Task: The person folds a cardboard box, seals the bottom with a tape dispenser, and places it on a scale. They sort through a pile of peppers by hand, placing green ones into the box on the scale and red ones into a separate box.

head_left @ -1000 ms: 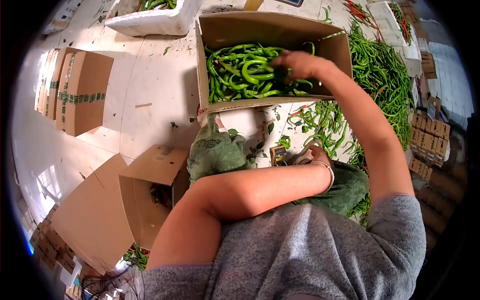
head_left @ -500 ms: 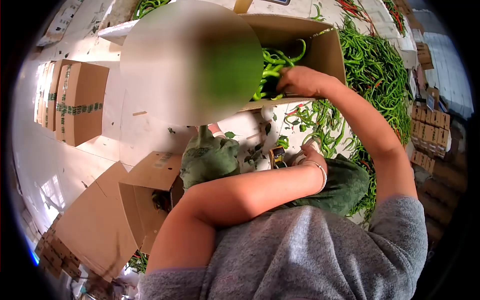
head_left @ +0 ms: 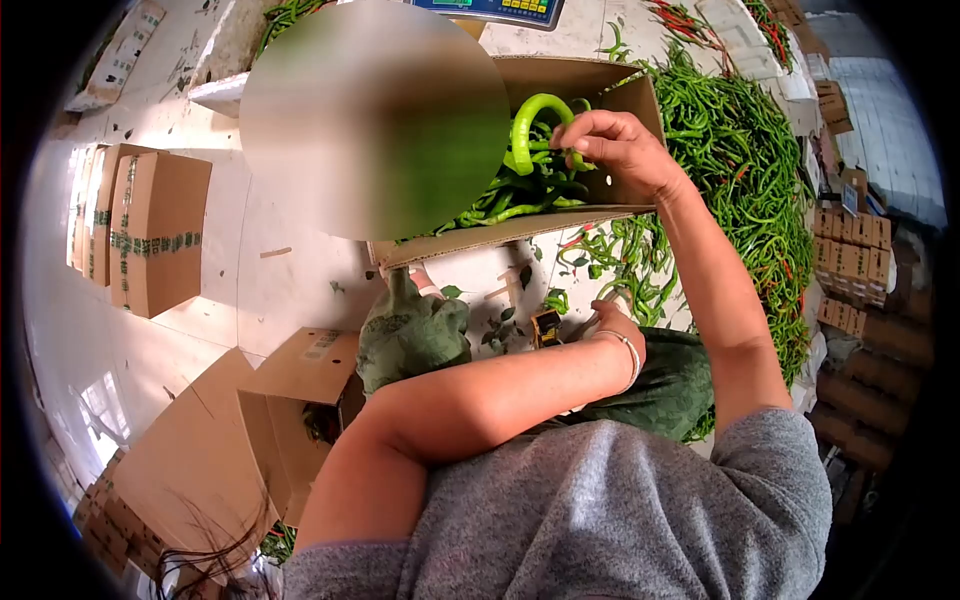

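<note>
My right hand is raised over the cardboard box, its fingertips pinched on a curved green chili pepper. Below it, more green peppers lie in the box, whose left part is hidden by a blurred circle. My left hand, with a band at the wrist, rests low by my bent right leg. Its fingers show only in part, lying loosely with nothing visible in them. Beside it on the floor is a small yellow and black object.
A large heap of green peppers spreads to the right, with loose peppers nearer me. A digital scale stands beyond the box. Taped cartons and an opened carton are on the left. Stacked boxes stand far right.
My right hand has risen from inside the box, bringing up a curved green pepper. My left hand stays by my leg. The view has shifted slightly, showing more of the scale.
</note>
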Demonstrator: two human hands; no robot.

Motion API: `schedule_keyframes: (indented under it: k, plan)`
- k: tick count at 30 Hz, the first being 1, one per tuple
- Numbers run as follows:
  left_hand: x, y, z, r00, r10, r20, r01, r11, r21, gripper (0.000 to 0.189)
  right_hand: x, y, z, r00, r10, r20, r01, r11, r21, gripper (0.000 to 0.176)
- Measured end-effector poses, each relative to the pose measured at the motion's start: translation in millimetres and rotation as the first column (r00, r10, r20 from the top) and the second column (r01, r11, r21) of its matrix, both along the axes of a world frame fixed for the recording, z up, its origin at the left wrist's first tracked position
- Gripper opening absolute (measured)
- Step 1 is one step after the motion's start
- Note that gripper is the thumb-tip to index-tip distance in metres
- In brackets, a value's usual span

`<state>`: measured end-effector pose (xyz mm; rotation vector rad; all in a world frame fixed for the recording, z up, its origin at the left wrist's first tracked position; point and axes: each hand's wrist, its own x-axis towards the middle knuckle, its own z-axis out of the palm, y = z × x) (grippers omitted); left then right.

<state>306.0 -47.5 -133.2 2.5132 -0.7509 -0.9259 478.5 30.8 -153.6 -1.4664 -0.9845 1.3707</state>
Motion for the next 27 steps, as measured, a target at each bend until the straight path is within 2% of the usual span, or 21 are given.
schedule_keyframes:
  k: [5, 7, 8, 11, 18, 23, 25, 26, 27]
  plan:
    - [-2, -8, -7, 1.0, 0.026, -0.004, -0.026, 0.999, 0.018, 0.036, 3, -3, 5, 0.999, 0.02, -0.03, -0.019, 0.999, 0.048, 0.003]
    - [-3, -9, -8, 1.0, 0.028, -0.012, -0.027, 1.0, 0.012, 0.036, 0, -2, 6, 0.994, -0.018, -0.109, 0.023, 0.999, 0.044, 0.009]
    - [-3, -9, -7, 0.999, 0.026, -0.019, -0.026, 1.0, 0.016, 0.036, -1, -3, 8, 0.99, -0.015, -0.137, 0.022, 0.999, 0.045, 0.018]
    - [-1, -5, -4, 0.999, -0.003, -0.04, 0.004, 1.0, 0.007, 0.037, 2, -6, 6, 0.99, -0.053, -0.134, 0.05, 0.998, -0.026, 0.022]
    - [0, -6, -3, 0.999, -0.007, -0.037, 0.008, 1.0, 0.011, 0.039, 3, -7, 5, 0.988, -0.05, -0.149, 0.048, 0.999, -0.014, 0.027]
    - [1, -8, -5, 0.999, -0.024, -0.023, 0.024, 1.0, 0.009, 0.037, 15, -9, 6, 0.957, -0.121, -0.263, 0.124, 0.992, -0.008, 0.032]
    - [1, -11, -5, 1.0, -0.003, -0.001, 0.003, 1.0, 0.003, 0.035, 22, -8, 11, 0.982, -0.127, -0.139, 0.104, 0.982, -0.159, 0.028]
    - [-2, -16, -6, 0.999, 0.027, 0.022, -0.027, 1.0, -0.002, 0.033, 30, -13, 3, 0.944, -0.003, 0.331, 0.032, 0.996, -0.084, 0.027]
    - [-4, -17, -6, 0.997, 0.056, 0.059, -0.057, 0.998, 0.015, 0.032, 43, -17, -14, 0.668, 0.061, 0.742, -0.063, 0.998, -0.025, 0.026]
